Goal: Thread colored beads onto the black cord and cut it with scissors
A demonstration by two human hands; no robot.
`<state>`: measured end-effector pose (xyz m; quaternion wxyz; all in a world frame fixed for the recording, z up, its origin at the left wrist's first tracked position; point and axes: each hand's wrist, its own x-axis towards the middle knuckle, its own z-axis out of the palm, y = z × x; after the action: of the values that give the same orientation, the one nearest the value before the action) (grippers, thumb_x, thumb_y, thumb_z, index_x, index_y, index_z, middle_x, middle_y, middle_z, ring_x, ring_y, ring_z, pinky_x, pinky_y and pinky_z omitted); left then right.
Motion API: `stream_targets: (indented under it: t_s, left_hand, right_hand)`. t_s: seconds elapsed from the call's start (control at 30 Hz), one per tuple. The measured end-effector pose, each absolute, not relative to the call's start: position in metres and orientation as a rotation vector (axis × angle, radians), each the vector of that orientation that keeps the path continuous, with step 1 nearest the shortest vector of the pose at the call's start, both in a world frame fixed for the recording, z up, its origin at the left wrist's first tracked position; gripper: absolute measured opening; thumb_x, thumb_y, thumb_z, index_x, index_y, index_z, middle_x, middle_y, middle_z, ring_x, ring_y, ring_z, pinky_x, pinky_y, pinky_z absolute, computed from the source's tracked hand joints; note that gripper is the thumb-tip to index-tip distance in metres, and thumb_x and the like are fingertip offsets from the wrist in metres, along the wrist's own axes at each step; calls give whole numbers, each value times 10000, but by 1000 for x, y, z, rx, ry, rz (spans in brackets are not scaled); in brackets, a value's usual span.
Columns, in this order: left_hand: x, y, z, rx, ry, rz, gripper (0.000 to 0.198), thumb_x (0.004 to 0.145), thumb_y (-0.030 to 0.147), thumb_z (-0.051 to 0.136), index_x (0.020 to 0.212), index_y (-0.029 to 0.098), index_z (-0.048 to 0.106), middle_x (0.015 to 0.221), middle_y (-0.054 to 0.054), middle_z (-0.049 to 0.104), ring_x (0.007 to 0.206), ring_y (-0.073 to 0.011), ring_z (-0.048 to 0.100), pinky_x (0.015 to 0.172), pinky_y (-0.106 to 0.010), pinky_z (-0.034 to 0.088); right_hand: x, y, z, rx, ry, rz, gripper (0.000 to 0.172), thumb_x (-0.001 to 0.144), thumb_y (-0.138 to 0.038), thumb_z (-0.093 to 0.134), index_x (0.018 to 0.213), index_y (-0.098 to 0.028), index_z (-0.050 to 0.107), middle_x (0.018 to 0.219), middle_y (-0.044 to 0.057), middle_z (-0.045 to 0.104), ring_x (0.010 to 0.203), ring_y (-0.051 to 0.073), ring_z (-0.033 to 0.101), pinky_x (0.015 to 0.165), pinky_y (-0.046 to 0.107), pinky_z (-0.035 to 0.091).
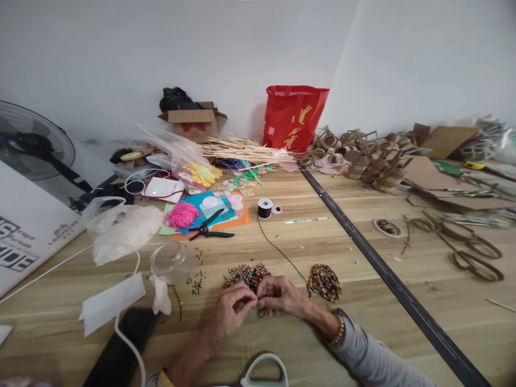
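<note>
My left hand (231, 312) and my right hand (282, 295) meet fingertip to fingertip over the table, both pinched closed. A small loop of black cord (262, 313) hangs under my right fingers, which grip it. Whatever my left finger and thumb pinch is too small to make out. Just beyond my hands lies a heap of loose multicoloured beads (242, 273), partly hidden by them. Right of my right hand a coiled string of beads (324, 283) rests on the table. Black cord runs to it from an upright spool (265, 208) farther back.
Light-green scissor handles (266, 371) lie at the near edge. On the left are a phone (123, 344), a clear plastic jar (169, 260), pliers (209, 228) and pink yarn (181, 215). A dish of brown balls (387, 228) and large scissors (463, 242) sit right of a dark strip.
</note>
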<state>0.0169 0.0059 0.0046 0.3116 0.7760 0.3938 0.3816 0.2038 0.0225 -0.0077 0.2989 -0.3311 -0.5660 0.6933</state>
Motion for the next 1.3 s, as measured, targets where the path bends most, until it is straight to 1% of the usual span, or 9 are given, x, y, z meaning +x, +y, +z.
stream_targets:
  t_s: [0.27, 0.43, 0.57, 0.63, 0.7, 0.77, 0.87, 1.03, 1.3]
  left_hand:
    - [16, 6, 6, 2052, 1030, 1028, 133, 801, 151, 585, 703, 156, 674, 681, -57, 660, 644, -163, 619, 601, -237, 493]
    - [10, 10, 6, 1978, 1080, 1077, 159, 815, 212, 577, 694, 167, 670, 664, -44, 652, 633, -160, 612, 603, -238, 496]
    - [1, 16, 8, 1868, 1306, 1222, 181, 810, 285, 596, 674, 181, 655, 697, -45, 661, 706, -188, 622, 691, -274, 508]
    - [-4, 20, 7, 1786, 1424, 1265, 207, 835, 332, 561, 755, 182, 679, 817, -70, 690, 833, -218, 634, 797, -318, 503]
    - [-7, 23, 4, 1709, 1476, 1236, 288, 874, 376, 495, 949, 176, 688, 1048, -103, 688, 1025, -243, 609, 939, -373, 457]
    - [-9, 24, -2, 1651, 1487, 1153, 389, 902, 407, 441, 1166, 180, 614, 1280, -112, 593, 1213, -247, 512, 1060, -416, 361]
    - [-7, 22, -10, 1619, 1458, 1017, 468, 922, 423, 405, 1338, 217, 468, 1452, -84, 429, 1358, -220, 346, 1138, -429, 243]
    - [1, 17, -15, 1673, 1381, 897, 526, 932, 437, 376, 1407, 212, 363, 1529, -76, 281, 1411, -204, 221, 1167, -420, 177]
    - [14, 15, -10, 1741, 1342, 843, 548, 933, 459, 350, 1403, 177, 370, 1511, -102, 317, 1402, -227, 247, 1164, -439, 193]
  right_hand:
    - [205, 23, -13, -901, -1521, 1820, 351, 730, -456, 710, 774, -125, 601, 526, -42, 572, 413, 52, 501, 416, 150, 430]
    - [206, 22, -7, -910, -1511, 1795, 374, 752, -495, 677, 775, -134, 579, 585, -28, 583, 446, 56, 504, 422, 151, 420]
    - [208, 23, -1, -975, -1410, 1727, 391, 740, -517, 680, 754, -149, 551, 548, -44, 553, 414, 52, 472, 392, 143, 384]
    - [209, 25, 1, -974, -1343, 1692, 386, 735, -511, 690, 742, -152, 547, 545, -48, 538, 412, 51, 464, 393, 145, 380]
    - [210, 26, 0, -941, -1291, 1672, 378, 732, -496, 702, 719, -151, 546, 555, -43, 535, 418, 50, 462, 403, 152, 380]
    - [211, 27, -1, -897, -1257, 1679, 373, 733, -480, 711, 698, -149, 543, 556, -37, 535, 413, 49, 456, 404, 156, 368]
    - [211, 28, -2, -854, -1218, 1726, 370, 723, -461, 729, 688, -144, 542, 553, -33, 546, 391, 39, 438, 392, 153, 344]
    - [210, 27, -3, -843, -1186, 1780, 353, 711, -428, 752, 689, -139, 550, 548, -31, 553, 385, 39, 443, 390, 152, 363]
    - [210, 26, -1, -837, -1210, 1769, 350, 710, -431, 750, 697, -140, 555, 553, -40, 550, 388, 38, 455, 387, 148, 384]
